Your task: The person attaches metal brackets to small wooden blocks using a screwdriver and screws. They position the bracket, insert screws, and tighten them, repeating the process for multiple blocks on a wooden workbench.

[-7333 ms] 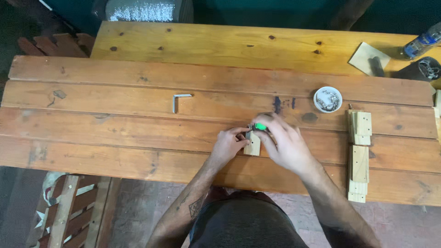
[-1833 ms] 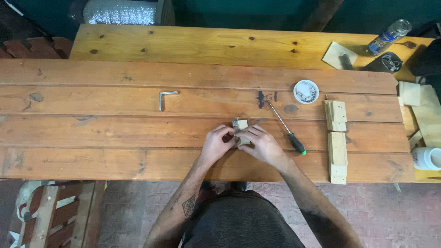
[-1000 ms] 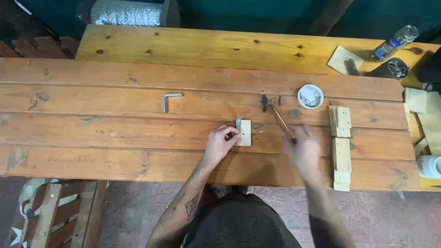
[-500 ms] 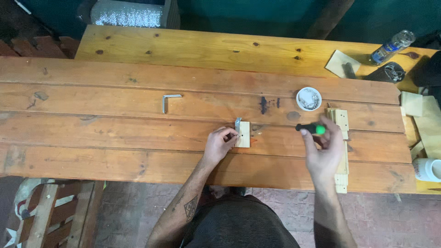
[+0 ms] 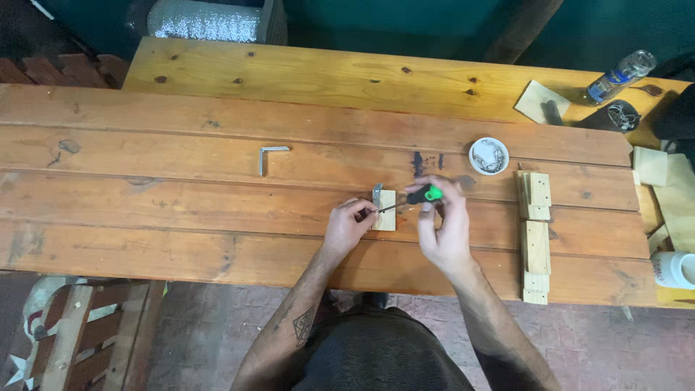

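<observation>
Right hand grips a screwdriver, tip at the block; left hand pinches a screw there.

Lying tilted at the bench's far right corner, clear plastic bottle with blue label; standing at the right edge, white cup bearing dark print.
</observation>
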